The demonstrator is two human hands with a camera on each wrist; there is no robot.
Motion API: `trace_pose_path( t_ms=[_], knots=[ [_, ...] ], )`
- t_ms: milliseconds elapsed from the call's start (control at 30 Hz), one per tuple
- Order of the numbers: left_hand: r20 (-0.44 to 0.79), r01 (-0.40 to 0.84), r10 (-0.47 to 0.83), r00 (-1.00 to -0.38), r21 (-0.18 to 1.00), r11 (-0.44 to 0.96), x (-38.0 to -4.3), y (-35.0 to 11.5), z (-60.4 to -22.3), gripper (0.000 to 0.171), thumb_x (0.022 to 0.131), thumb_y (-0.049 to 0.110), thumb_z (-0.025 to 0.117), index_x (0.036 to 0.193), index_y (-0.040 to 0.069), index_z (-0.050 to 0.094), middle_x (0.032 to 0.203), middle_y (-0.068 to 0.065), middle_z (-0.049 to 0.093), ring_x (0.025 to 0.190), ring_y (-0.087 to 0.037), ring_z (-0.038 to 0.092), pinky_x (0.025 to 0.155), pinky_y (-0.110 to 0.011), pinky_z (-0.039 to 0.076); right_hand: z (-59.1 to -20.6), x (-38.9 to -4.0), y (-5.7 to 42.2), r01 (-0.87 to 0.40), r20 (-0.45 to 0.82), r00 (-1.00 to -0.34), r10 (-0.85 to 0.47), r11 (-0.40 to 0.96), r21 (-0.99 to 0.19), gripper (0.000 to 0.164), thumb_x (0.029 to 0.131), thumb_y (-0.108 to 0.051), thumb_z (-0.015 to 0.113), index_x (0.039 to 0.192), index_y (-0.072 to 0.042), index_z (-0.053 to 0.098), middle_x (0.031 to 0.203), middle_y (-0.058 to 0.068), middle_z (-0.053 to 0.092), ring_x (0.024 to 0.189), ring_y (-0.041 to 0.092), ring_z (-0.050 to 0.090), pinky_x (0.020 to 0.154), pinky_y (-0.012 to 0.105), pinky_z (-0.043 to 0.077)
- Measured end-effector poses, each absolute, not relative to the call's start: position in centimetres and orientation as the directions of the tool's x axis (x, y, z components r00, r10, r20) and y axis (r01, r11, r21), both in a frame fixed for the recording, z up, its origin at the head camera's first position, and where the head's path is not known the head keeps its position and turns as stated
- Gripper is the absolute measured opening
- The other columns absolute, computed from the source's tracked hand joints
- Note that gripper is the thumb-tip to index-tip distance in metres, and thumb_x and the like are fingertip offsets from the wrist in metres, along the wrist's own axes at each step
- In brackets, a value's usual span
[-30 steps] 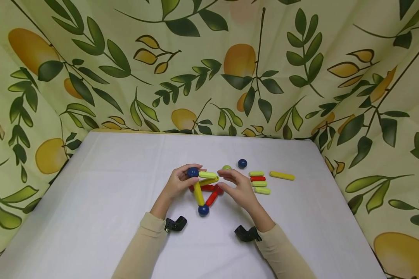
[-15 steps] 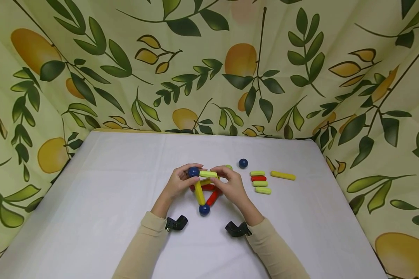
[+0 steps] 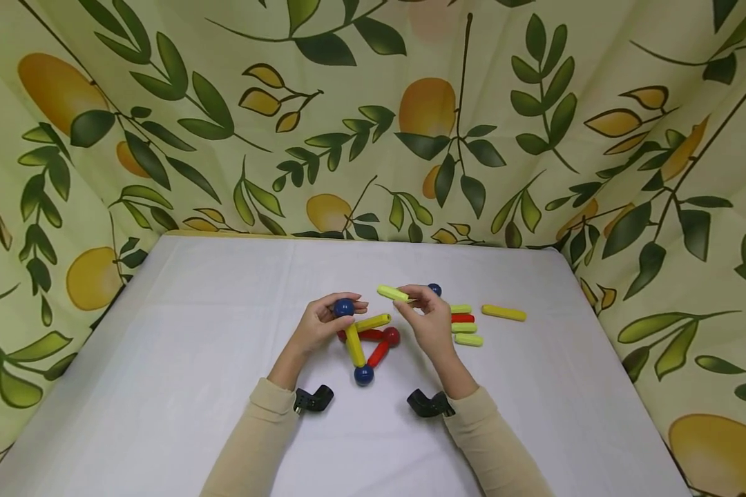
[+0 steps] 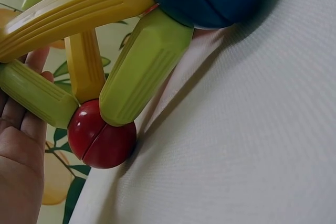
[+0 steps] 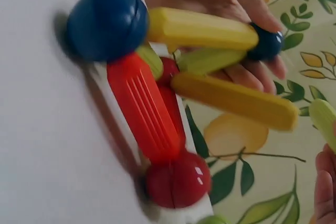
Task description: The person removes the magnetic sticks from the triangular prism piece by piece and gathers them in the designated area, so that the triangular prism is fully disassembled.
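Observation:
My left hand [image 3: 320, 328] grips the blue ball [image 3: 344, 307] at the top of a frame of magnetic rods and balls. From that ball a yellow rod [image 3: 355, 345] slopes down to a lower blue ball [image 3: 363, 375]. Red rods [image 3: 378, 355] run along the base to a red ball [image 3: 391, 336]. Another yellow rod [image 3: 373, 322] juts up with its end free. Light green rods [image 4: 149, 66] meet a second red ball [image 4: 101, 135] in the left wrist view. Right of the frame, my right hand [image 3: 432, 324] pinches a light green rod [image 3: 392, 293], held apart from the structure.
To the right lie short green rods [image 3: 469, 339], a short red rod [image 3: 463, 318] and a long yellow rod [image 3: 503, 313]. A loose blue ball [image 3: 434, 289] shows behind my right hand. Part of a green ball [image 5: 212, 220] appears in the right wrist view.
My right hand came in to the light green rod on the top blue ball, pinched it, and drew it off up and to the right. My left hand stayed in place.

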State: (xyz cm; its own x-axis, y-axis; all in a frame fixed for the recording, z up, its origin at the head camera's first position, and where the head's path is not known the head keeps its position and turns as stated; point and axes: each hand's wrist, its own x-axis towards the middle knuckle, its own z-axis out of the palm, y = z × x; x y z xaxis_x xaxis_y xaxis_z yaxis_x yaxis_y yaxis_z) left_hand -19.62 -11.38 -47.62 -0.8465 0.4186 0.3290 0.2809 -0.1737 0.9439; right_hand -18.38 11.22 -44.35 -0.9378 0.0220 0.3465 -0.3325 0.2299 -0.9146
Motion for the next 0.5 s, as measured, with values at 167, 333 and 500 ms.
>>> trace_pose_path(
  t_ms=[167,333,500],
  knots=[
    [0.343,0.285,0.423,-0.839,0.938,-0.196,-19.6,-11.3,-47.7,0.042,0.090,0.002,0.058,0.125,-0.018,0.045,0.119,-0.036,0.056,0.107,-0.012,0.064,0.077,-0.022,0.054,-43.4,-17.5,14.2,-0.308,0.312,-0.950,-0.025,0.259,-0.916,0.025,0.082,-0.006,0.072,0.105,0.002,0.067,0.105,0.017,0.067,0.087,0.010,0.059,0.076,0.015,0.050],
    [0.352,0.288,0.427,-0.833,0.935,-0.208,-19.7,-11.1,-47.7,0.041,0.090,-0.001,0.056,0.124,-0.019,0.045,0.118,-0.037,0.055,0.107,-0.011,0.064,0.077,-0.020,0.053,-44.9,-16.5,18.2,-0.261,0.264,-0.964,-0.028,0.297,-0.919,0.025,0.082,-0.007,0.072,0.106,0.002,0.067,0.107,0.019,0.066,0.087,0.003,0.062,0.072,0.015,0.053],
    [0.347,0.282,0.425,-0.836,0.936,-0.209,-19.7,-11.2,-47.7,0.040,0.089,-0.004,0.054,0.124,-0.021,0.043,0.118,-0.038,0.055,0.107,-0.012,0.064,0.094,-0.028,0.048,-45.7,-14.6,21.2,-0.165,0.179,-0.984,0.010,0.348,-0.923,0.027,0.084,-0.005,0.069,0.110,0.004,0.066,0.109,0.023,0.065,0.087,0.002,0.063,0.072,0.013,0.052]
  ],
)
